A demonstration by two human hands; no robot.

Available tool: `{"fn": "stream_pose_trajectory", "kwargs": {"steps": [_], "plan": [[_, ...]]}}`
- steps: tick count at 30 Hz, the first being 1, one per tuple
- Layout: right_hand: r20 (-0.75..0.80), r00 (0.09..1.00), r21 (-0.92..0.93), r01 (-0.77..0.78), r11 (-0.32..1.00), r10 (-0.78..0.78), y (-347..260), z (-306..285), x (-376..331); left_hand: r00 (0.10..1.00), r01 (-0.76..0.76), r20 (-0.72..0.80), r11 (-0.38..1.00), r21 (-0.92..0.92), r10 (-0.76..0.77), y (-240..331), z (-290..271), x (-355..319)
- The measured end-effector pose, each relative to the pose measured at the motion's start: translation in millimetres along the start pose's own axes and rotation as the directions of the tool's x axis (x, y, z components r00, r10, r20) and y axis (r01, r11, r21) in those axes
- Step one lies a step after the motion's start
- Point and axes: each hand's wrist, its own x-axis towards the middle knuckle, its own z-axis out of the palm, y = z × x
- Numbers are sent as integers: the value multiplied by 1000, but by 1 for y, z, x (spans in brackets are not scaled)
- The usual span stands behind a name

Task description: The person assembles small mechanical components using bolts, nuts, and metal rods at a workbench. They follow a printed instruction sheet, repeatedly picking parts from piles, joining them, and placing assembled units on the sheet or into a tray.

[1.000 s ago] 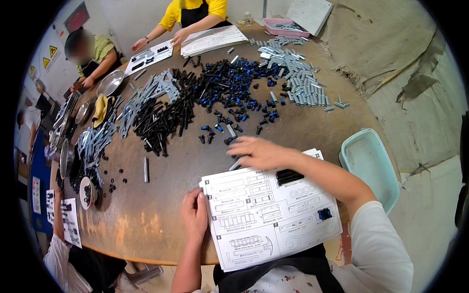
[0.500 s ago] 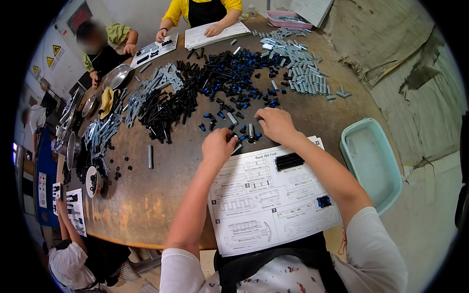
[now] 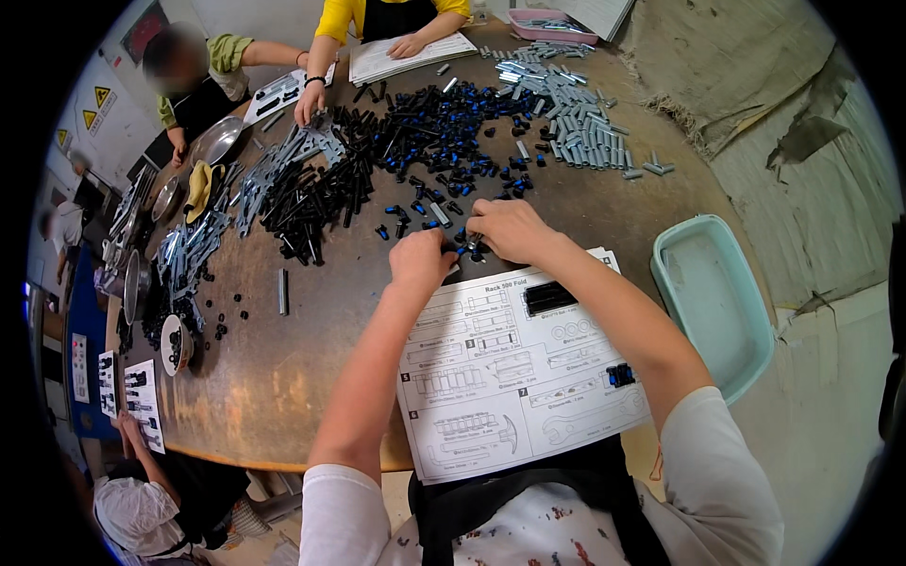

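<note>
My left hand [image 3: 420,258] is closed in a pinch just beyond the top edge of a printed picture sheet [image 3: 491,443]; its fingertips hide what they hold. Close beside it, the fingers of my right hand [image 3: 512,232] are closed on a short silver metal sleeve [image 3: 474,241]. A few black bolts with blue-coated threads lie around the fingertips. On the sheet rest a bundle of long black bolts [image 3: 549,298] and a small group of blue-threaded bolts [image 3: 620,375]. Beyond my hands spreads a heap of black bolts with blue threads [image 3: 444,127].
Silver sleeves [image 3: 590,132] are piled at the far right, long black bolts [image 3: 316,193] and flat metal pieces [image 3: 253,196] at left. A pale green bin [image 3: 714,363] stands right of the table, a white bowl [image 3: 176,345] at left. Co-workers sit around the table.
My right hand has moved left and closed on the silver sleeve; the gap between my hands is smaller. Across the table, the yellow-sleeved person's hand has reached toward the flat metal pieces.
</note>
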Motion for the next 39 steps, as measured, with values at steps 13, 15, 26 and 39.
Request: {"fn": "stream_pose_trajectory", "kwargs": {"steps": [13,15,26,39], "plan": [[-5,970,-84,-242,967,243,9,4,-12,992,-21,-124,999,27,24,-8,-3,-22],[4,949,-111,-313,943,315,10,-3,-17,996,5,-88,1000,-29,-7,-7,0,-19],[52,868,19,-495,869,493,-28,-1,-22,991,121,101,910,-396,-88,-14,-4,3],[-67,984,229,-148,962,167,-66,-21,-92,941,-334,-71,874,-354,331,29,-11,-91]]}}
